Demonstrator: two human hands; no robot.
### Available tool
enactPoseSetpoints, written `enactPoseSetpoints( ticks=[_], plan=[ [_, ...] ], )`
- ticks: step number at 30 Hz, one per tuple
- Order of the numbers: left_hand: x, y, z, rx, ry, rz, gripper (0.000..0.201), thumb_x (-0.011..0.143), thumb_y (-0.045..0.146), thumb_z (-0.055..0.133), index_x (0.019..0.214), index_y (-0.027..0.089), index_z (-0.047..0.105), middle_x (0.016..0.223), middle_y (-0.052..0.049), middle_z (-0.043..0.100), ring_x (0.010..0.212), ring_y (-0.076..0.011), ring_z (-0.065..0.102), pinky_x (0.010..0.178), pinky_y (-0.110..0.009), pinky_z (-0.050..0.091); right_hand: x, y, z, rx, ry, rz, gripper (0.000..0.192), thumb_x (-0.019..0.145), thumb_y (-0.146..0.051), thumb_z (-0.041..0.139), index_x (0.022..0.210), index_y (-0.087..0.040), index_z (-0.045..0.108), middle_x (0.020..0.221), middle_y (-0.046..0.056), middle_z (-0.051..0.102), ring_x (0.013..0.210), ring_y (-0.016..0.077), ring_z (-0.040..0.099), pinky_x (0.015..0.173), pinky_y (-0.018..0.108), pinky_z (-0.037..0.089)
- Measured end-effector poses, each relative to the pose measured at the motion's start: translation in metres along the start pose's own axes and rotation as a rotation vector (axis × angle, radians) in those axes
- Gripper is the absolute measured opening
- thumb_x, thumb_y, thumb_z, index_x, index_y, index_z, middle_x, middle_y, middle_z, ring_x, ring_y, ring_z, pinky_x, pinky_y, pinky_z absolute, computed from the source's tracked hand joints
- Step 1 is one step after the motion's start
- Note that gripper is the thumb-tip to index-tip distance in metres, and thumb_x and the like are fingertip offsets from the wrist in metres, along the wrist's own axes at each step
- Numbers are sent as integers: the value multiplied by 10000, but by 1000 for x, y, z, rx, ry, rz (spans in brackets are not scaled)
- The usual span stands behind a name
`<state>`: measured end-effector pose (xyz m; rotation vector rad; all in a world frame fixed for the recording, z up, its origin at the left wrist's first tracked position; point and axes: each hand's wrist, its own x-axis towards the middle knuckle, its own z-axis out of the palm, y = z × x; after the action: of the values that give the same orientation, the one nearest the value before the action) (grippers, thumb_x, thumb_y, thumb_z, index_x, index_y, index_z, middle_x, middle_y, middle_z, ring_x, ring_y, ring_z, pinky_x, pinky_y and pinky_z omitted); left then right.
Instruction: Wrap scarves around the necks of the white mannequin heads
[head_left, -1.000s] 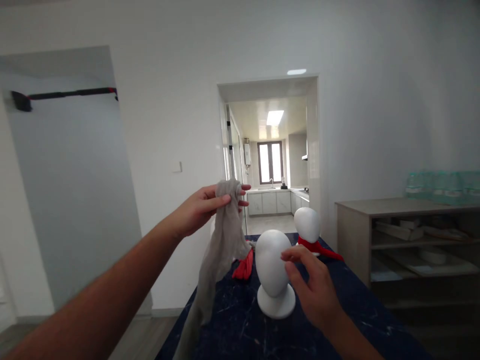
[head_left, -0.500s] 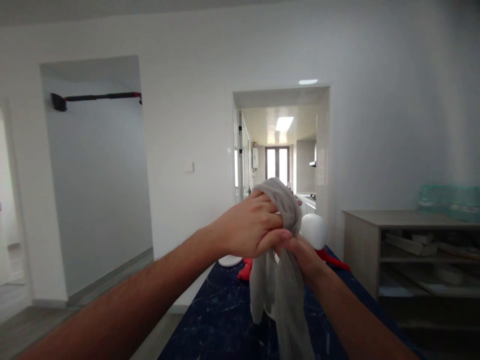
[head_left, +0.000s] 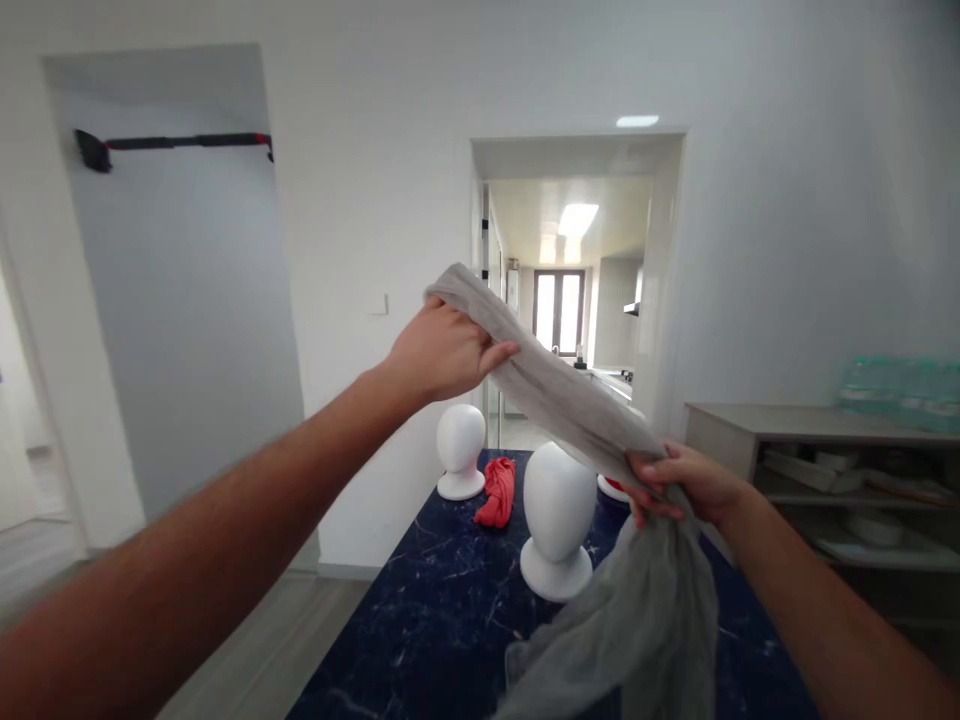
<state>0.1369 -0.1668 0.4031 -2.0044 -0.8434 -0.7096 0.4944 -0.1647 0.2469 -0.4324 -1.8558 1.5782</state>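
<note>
A sheer grey scarf (head_left: 555, 385) is stretched in the air between my two hands, slanting down to the right. My left hand (head_left: 450, 350) grips its upper end, the fingers hidden behind the cloth and the thumb along its lower edge. My right hand (head_left: 679, 480) pinches it lower down, and the loose part hangs below toward the table. Behind the scarf stands a white foam mannequin head (head_left: 556, 510) on a round base; the cloth hides a bit of its top. Farther left is another white foam head (head_left: 460, 445), beside a bunched red cloth (head_left: 498, 492).
The dark blue marbled table (head_left: 420, 600) runs away from me toward a doorway into a kitchen. A grey shelf unit (head_left: 720, 430) stands on the right with packed bottles (head_left: 900, 390) on top. Partly hidden behind the scarf is another white base (head_left: 611, 488) with red on it.
My hands were together around the bunched scarf; now they are apart, left hand up and left, right hand to the right, with the cloth drawn out between. The foam heads have come into view.
</note>
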Motion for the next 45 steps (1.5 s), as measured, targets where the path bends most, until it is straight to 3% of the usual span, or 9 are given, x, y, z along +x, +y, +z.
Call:
enactPoseSetpoints(
  ticks=[6,10,14,21,26,29,35,39,45],
  plan=[
    [-8,0,44,227,-202,-91,466,1017,326,419,952,67,801,940,-186,786,1043,-379,710,1016,-583,439,-24,-17,-34,-99,171,4,284,957,-363,661,732,-194,627,677,-49,664,362,13,312,681,346,636],
    [-7,10,60,199,-323,-127,453,980,265,435,1270,97,741,1114,-210,791,1093,-382,711,1029,-543,462,-32,-8,-52,-89,158,42,269,933,-379,709,776,-179,621,715,-41,670,359,5,289,580,325,643],
    [-1,13,70,-12,-263,-283,669,989,304,462,1637,173,362,1410,-172,696,1294,-345,641,1119,-487,452,-40,-6,-69,-136,112,82,265,906,-384,758,831,-155,648,713,-41,650,379,17,366,580,316,644],
    [17,8,80,-462,-37,-481,747,882,254,609,1588,130,401,1404,-140,688,1276,-293,644,1143,-422,470,-48,-1,-80,-257,114,170,259,849,-366,816,830,-163,655,581,-81,598,450,73,519,676,316,632],
    [35,21,64,-1179,81,-832,465,974,239,524,1425,122,525,1382,-165,673,1193,-267,680,1080,-454,519,-47,10,-69,-330,116,209,290,799,-368,839,747,-175,629,563,-77,607,496,97,575,771,349,614],
    [42,25,40,-1436,64,-796,416,1036,217,426,1392,9,479,1381,-218,653,1180,-238,674,1113,-483,480,-49,15,-63,-413,131,264,289,761,-381,847,759,-182,637,615,-58,629,626,144,661,729,300,571],
    [51,18,-5,-1585,169,-730,518,1077,230,322,1502,-66,317,1456,-213,592,1234,-231,639,1134,-475,421,-62,-1,-55,-676,172,337,213,751,-330,789,747,-203,618,679,-51,642,642,137,614,642,249,483],
    [58,23,-18,-1580,271,-603,529,1074,165,228,1529,-106,222,1427,-203,604,1307,-249,597,1151,-479,365,-80,-37,-68,-894,471,238,172,810,-376,713,794,-213,660,731,-25,672,695,182,652,661,273,500],
    [63,60,-6,-1752,359,-555,349,1041,199,401,1329,40,517,1184,-125,733,1281,-272,655,1155,-491,425,-122,-69,-126,-1212,636,128,236,852,-427,666,879,-198,718,743,0,690,690,201,631,647,296,489]
  ],
)
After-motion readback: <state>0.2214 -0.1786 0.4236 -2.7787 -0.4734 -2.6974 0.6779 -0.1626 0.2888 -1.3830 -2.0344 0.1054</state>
